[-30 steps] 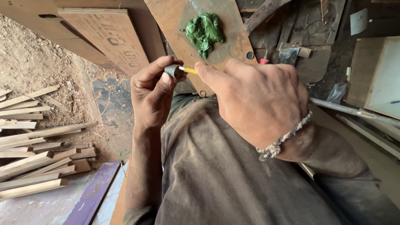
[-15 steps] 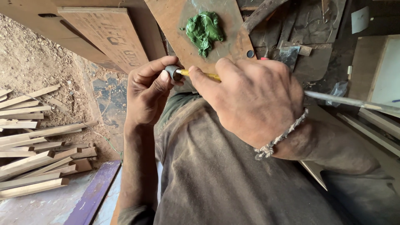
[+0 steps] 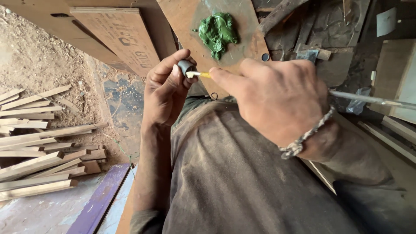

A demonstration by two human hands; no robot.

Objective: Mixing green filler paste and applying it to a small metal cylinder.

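My left hand (image 3: 164, 93) pinches a small dark grey ring-shaped piece (image 3: 185, 67) between thumb and fingers, held up in front of me. My right hand (image 3: 279, 97) grips a thin yellow stick (image 3: 200, 75) whose pale tip touches the ring's opening. A braided cord bracelet (image 3: 303, 138) circles my right wrist. Just beyond the hands lies a brown board (image 3: 182, 21) with a blob of green paste (image 3: 218, 31) on it. Both hands hover above my lap, covered in dusty brown cloth (image 3: 234, 173).
Several cut wooden strips (image 3: 39, 147) lie piled on the dirt floor at left. A printed plywood sheet (image 3: 119, 37) leans at top left. A purple board (image 3: 102, 199) sits at bottom left. A long grey rod (image 3: 372, 99) and a wooden box (image 3: 396, 78) are at right.
Both hands stayed together on the ring and stick, with the stick's tip working at the ring's opening. The view shifted slightly, so everything sits a little to the right.
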